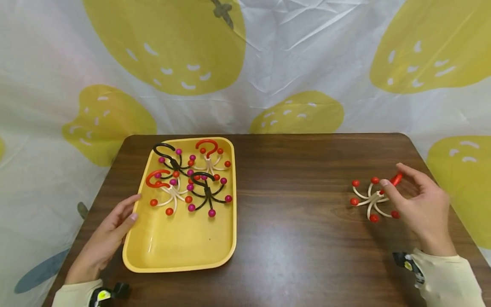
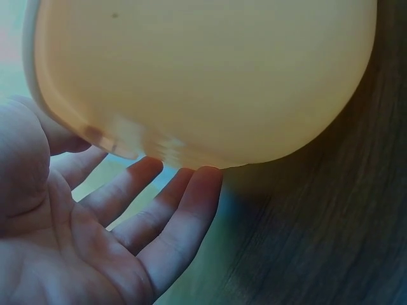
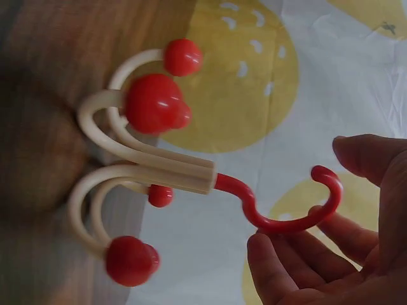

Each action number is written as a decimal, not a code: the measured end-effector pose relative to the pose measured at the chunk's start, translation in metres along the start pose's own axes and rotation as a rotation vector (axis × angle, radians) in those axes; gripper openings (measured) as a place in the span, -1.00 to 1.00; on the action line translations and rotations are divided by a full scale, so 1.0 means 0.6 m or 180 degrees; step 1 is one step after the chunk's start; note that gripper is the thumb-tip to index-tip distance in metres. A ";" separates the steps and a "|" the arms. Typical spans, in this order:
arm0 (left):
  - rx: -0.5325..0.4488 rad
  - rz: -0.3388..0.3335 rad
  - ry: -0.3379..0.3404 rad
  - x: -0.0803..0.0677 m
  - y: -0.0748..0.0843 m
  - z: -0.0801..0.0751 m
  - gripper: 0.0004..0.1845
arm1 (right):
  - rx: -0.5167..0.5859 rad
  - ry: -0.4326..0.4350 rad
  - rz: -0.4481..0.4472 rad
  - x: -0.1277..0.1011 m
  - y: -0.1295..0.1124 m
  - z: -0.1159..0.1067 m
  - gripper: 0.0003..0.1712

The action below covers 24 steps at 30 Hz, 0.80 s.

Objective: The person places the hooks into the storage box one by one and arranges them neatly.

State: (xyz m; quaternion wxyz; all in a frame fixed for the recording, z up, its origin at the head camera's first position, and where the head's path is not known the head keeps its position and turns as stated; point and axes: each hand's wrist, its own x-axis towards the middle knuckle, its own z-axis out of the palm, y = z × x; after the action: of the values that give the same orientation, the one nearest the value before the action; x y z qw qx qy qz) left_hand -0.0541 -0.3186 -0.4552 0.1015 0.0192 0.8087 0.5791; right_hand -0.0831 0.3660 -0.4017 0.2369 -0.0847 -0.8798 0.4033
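My right hand is around the red hook of a cream multi-arm hanger. The hanger stands upright on the table on its curled arms, which end in red balls. In the right wrist view, fingers touch the hook's underside while the thumb is apart from it. At the left, my left hand rests its fingertips against the side of a yellow tray, fingers extended. Inside the tray's far half stand two cream hangers with red hooks and two black hangers with magenta balls.
A dark brown wooden table lies under everything. Behind it hangs a white cloth printed with yellow fruit. The tray's near half shows its bare yellow floor.
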 end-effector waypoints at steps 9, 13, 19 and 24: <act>-0.0043 0.0068 -0.0055 0.004 0.000 0.000 -0.37 | -0.0046 -0.0019 0.0071 -0.006 0.015 0.004 -0.41; -0.0087 0.0068 -0.0071 0.003 -0.002 0.000 -0.37 | -0.0013 0.0094 -0.0097 -0.008 0.016 0.005 -0.55; -0.0180 0.0052 -0.0081 0.002 -0.004 0.000 -0.37 | 0.0247 0.0122 -0.0094 -0.009 0.022 0.005 -0.66; -0.0242 0.0054 -0.0096 0.000 -0.002 -0.002 -0.37 | 0.0512 0.0037 0.0126 -0.007 0.020 0.005 -0.66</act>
State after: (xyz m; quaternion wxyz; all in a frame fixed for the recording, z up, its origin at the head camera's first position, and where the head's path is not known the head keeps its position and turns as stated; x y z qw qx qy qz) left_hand -0.0540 -0.3198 -0.4560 0.1095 0.0310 0.7843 0.6099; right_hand -0.0813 0.3704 -0.4138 0.2400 -0.0852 -0.8413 0.4769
